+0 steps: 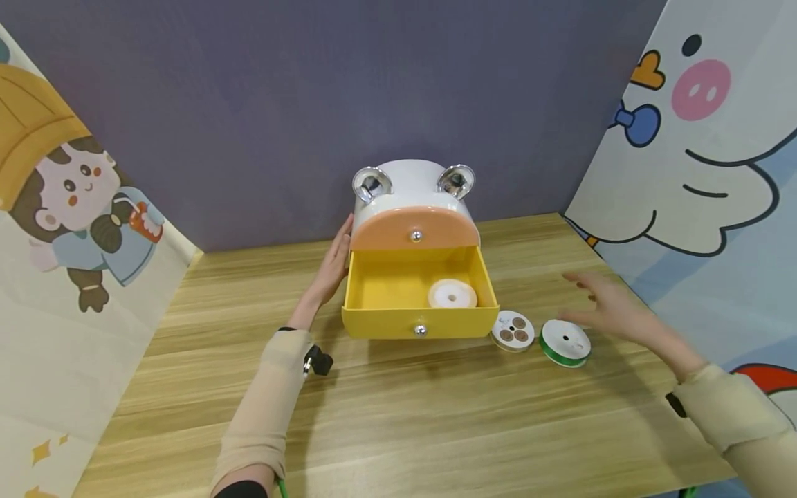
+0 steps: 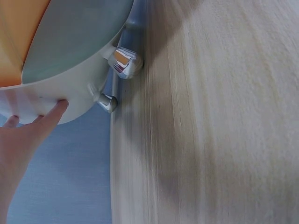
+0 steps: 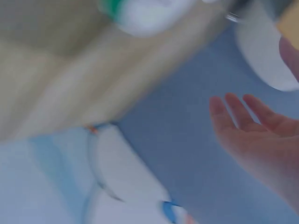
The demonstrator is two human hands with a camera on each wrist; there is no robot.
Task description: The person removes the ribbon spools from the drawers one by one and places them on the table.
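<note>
A small desktop drawer box with a white domed top, two silver ear-like knobs and an orange upper drawer stands against the back wall. Its yellow lower drawer is pulled out. Inside that drawer, on the right, lies a pale ribbon spool. My left hand rests against the box's left side; the left wrist view shows straight fingertips touching the white shell. Over the table at the right hovers my right hand, fingers spread, holding nothing. It is nearest to a green ribbon spool.
Beside the drawer's right front corner lies another spool with brown circles on its label. A wood-grain table carries everything. A dark back wall and printed side panels enclose it.
</note>
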